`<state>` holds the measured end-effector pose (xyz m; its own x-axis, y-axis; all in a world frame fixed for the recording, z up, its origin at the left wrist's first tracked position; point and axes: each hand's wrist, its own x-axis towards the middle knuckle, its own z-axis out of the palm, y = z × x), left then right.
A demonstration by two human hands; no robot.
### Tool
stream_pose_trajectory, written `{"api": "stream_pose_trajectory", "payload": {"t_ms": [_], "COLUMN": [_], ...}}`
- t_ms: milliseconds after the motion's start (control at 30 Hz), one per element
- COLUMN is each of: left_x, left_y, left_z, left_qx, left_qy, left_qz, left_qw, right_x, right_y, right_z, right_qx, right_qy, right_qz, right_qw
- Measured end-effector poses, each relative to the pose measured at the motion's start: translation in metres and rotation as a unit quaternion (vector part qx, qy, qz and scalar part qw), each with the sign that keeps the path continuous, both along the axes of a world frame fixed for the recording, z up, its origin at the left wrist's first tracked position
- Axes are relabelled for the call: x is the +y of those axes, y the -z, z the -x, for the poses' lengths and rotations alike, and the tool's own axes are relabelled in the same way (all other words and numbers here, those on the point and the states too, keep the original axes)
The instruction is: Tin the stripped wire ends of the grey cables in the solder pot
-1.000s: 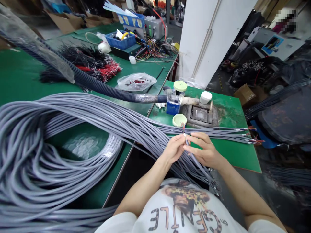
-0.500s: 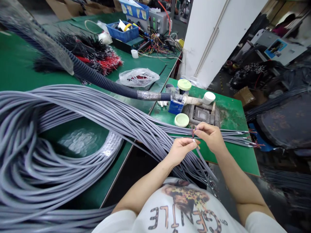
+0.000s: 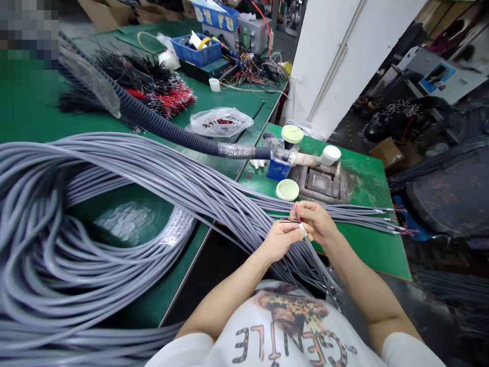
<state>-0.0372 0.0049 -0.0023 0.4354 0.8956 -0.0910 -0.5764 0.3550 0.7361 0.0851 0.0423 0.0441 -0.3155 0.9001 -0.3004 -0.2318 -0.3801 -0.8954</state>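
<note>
My left hand (image 3: 281, 238) is closed around the end of a grey cable (image 3: 314, 251), just at a white band (image 3: 302, 229) below its stripped tip. Thin coloured wires (image 3: 296, 212) fan out of that end, red and dark ones among them. A black strand points left across my left fingers. My right hand (image 3: 315, 220) pinches the thin wires from the right side, its fingertips close to the left hand's. Beneath both hands runs a thick bundle of grey cables (image 3: 214, 188), coiled at the left. More stripped cable ends (image 3: 397, 219) lie at the right on the green bench.
A dark corrugated hose (image 3: 171, 135) crosses above the bundle, its nozzle by a soldering pot (image 3: 323, 182). Around it stand a blue box (image 3: 278, 168), a pale green lid (image 3: 287, 189) and a white-lidded jar (image 3: 330, 155). Behind lie a plastic bag (image 3: 221, 122) and black-red wires (image 3: 160, 97).
My right hand has moved slightly left and down, closer to my left hand. The thin wires now lean left, and a black strand stands apart from them. My left hand stays on the cable.
</note>
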Motion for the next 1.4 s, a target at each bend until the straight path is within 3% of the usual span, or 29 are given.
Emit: {"api": "stream_pose_trajectory", "payload": {"t_ms": [67,133,200,300,367,433,500,600,700,767,867,967,1200,1400], "left_x": [0.001,0.003,0.006,0.012,0.015,0.017,0.017,0.016,0.015,0.015,0.017,0.017,0.017,0.018], "left_y": [0.001,0.002,0.002,0.0,-0.001,-0.002,-0.002,0.001,0.01,0.019,0.031,0.037,0.035,0.036], "left_z": [0.001,0.002,0.004,0.004,0.003,0.002,0.003,0.008,0.015,0.018,0.017,0.016,0.017,0.017], "left_qx": [-0.014,-0.032,-0.053,-0.081,-0.09,-0.086,-0.049,0.098,0.256,0.309,0.348,0.367,0.384,0.381], "left_qy": [0.001,0.0,-0.005,-0.018,-0.016,-0.013,-0.03,-0.121,-0.231,-0.273,-0.281,-0.275,-0.256,-0.265], "left_qz": [0.012,0.031,0.048,0.059,0.058,0.047,0.017,-0.079,-0.212,-0.28,-0.332,-0.352,-0.355,-0.367], "left_qw": [1.0,0.999,0.997,0.995,0.994,0.995,0.998,0.985,0.914,0.867,0.83,0.816,0.813,0.806], "right_x": [0.001,-0.002,-0.009,-0.024,-0.032,-0.034,-0.029,-0.008,0.021,0.041,0.065,0.078,0.09,0.096], "right_y": [0.002,0.001,0.0,-0.003,-0.003,-0.004,-0.007,-0.014,-0.017,-0.013,-0.003,0.005,0.012,0.016], "right_z": [-0.004,-0.013,-0.026,-0.042,-0.046,-0.047,-0.046,-0.045,-0.044,-0.044,-0.041,-0.037,-0.03,-0.028], "right_qx": [-0.054,-0.155,-0.261,-0.36,-0.39,-0.399,-0.388,-0.392,-0.434,-0.456,-0.473,-0.483,-0.486,-0.509], "right_qy": [0.015,0.047,0.073,0.014,-0.042,-0.053,-0.026,0.069,0.152,0.164,0.147,0.128,0.105,0.085], "right_qz": [-0.042,-0.15,-0.307,-0.511,-0.585,-0.618,-0.625,-0.582,-0.51,-0.483,-0.465,-0.45,-0.427,-0.418], "right_qw": [0.998,0.975,0.912,0.781,0.71,0.675,0.677,0.709,0.727,0.729,0.734,0.74,0.755,0.747]}}
